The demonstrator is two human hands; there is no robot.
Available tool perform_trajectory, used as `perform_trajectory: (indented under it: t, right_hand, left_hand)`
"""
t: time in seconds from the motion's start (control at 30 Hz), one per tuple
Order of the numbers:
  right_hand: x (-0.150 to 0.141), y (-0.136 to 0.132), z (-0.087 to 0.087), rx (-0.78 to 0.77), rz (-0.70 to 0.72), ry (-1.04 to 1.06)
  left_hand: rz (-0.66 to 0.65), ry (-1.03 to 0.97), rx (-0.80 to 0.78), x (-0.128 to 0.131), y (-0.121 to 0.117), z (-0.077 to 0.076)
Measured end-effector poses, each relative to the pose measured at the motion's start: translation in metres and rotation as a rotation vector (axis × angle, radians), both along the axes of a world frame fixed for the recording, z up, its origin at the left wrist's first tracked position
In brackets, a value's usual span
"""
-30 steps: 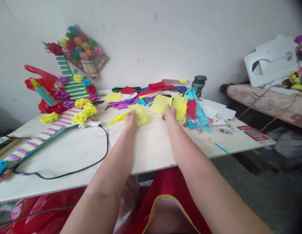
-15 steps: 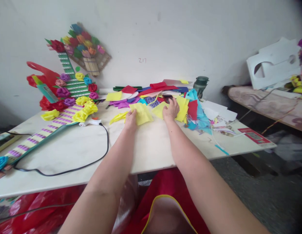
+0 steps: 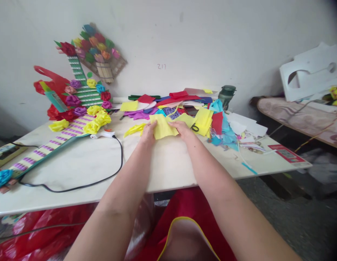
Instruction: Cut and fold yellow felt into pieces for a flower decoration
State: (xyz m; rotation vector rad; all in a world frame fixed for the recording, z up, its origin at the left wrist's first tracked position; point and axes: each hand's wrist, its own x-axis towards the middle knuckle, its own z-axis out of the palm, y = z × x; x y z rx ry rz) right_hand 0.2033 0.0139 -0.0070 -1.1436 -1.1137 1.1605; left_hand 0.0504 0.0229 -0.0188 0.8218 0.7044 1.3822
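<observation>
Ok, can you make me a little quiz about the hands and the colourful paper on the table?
1. What colour is the paper sheet that both hands hold?
2. True or false: the glue gun lies to the left of the left hand.
3. Which lies just beyond the right hand? A) scissors B) a cup C) a book

Key: 1. yellow; 2. true; 3. A

Yellow paper square (image 3: 163, 127), flat on table
</observation>
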Motion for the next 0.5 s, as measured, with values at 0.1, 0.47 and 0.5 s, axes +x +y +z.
perform_trajectory:
  t: [0.1, 0.47, 0.5]
  right_hand:
    - [-0.0020, 0.0020, -0.0018, -0.071, 0.009, 0.113]
    - [-0.0019, 0.0077, -0.0040, 0.005, -0.168, 0.056]
    - [-0.0018, 0.0079, -0.0045, 0.019, -0.171, 0.045]
  left_hand:
    - [0.030, 0.026, 0.003, -0.0002, -0.0002, -0.0008]
    - [0.110, 0.147, 0.049, 0.0022, -0.0003, -0.0007]
    - [0.099, 0.151, 0.061, 0.0018, -0.0011, -0.0010]
